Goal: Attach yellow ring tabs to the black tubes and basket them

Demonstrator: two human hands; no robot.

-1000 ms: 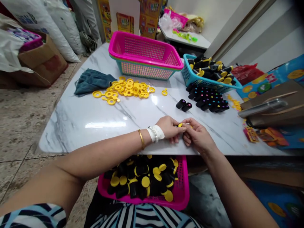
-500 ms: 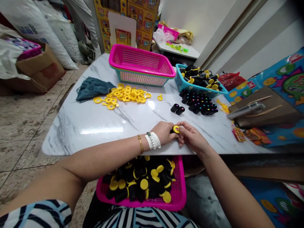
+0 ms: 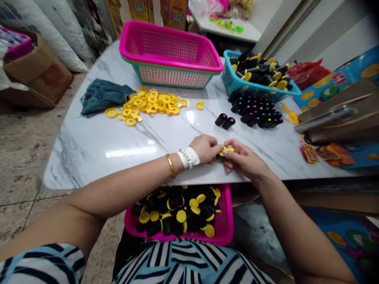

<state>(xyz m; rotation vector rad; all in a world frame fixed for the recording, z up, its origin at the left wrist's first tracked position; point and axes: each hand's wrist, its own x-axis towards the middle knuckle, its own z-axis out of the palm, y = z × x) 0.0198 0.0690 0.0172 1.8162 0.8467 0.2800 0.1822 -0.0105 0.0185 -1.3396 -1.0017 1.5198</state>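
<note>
Over the near part of the table, my left hand [image 3: 205, 148] and my right hand [image 3: 245, 157] meet fingertip to fingertip. Between them is a yellow flip cap [image 3: 228, 150], set on a small black cylinder mostly hidden by the fingers. My left fingers wrap round the cylinder, with the thumb at the cap's edge. My right thumb and fingers pinch the cap. Just beyond, two black cylinders [image 3: 225, 121] with coloured ends lie side by side. Loose yellow caps [image 3: 156, 101] form a pile to the left, with a single one [image 3: 200, 105] apart.
Below the table edge, a pink basket [image 3: 229, 232] holds capped black cylinders. Stacked baskets [image 3: 177, 77] stand at the back beside a blue basket [image 3: 263, 93] of capped cylinders. Several black cylinders [image 3: 256, 110] lie in rows before it. A dark cloth [image 3: 103, 96] lies left; a paper bag [image 3: 355, 112] stands right.
The yellow cap has turned from facing me to nearly edge-on, and my left thumb has come onto its edge. The view has shifted, so the table things appear larger.
</note>
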